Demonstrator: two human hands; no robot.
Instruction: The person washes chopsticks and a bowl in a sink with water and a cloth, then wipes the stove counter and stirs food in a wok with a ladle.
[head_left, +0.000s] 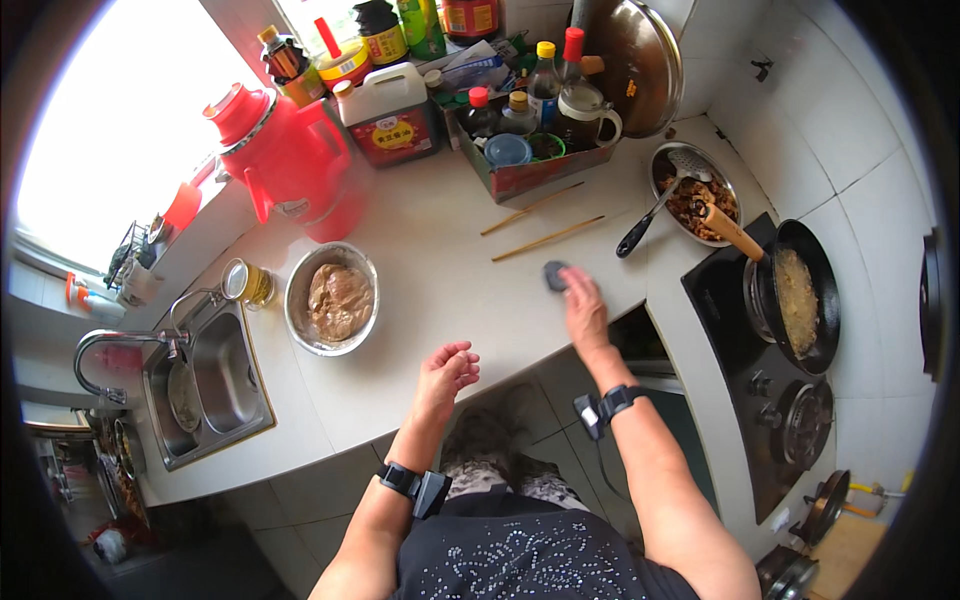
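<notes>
My right hand (583, 300) reaches over the white countertop (450, 277), its fingertips at a small dark grey object (556, 276); whether they grip it is unclear. My left hand (448, 369) hovers by the counter's front edge with loosely curled fingers and nothing visible in it. Left of it stands a metal bowl (294, 330) with raw, coated meat (339, 300). Two wooden chopsticks (547, 238) lie apart beyond my right hand. To the right, a slotted skimmer (690, 166) rests across a bowl of browned food (712, 202). Pale food (796, 300) bubbles in a black wok (827, 322).
The wok sits on a black gas hob (739, 375), its wooden handle (733, 231) pointing inward. A red thermos (300, 169), a soy sauce jug (394, 116) and a box of bottles (547, 172) line the back. A glass cup (251, 285) stands near the sink (225, 382).
</notes>
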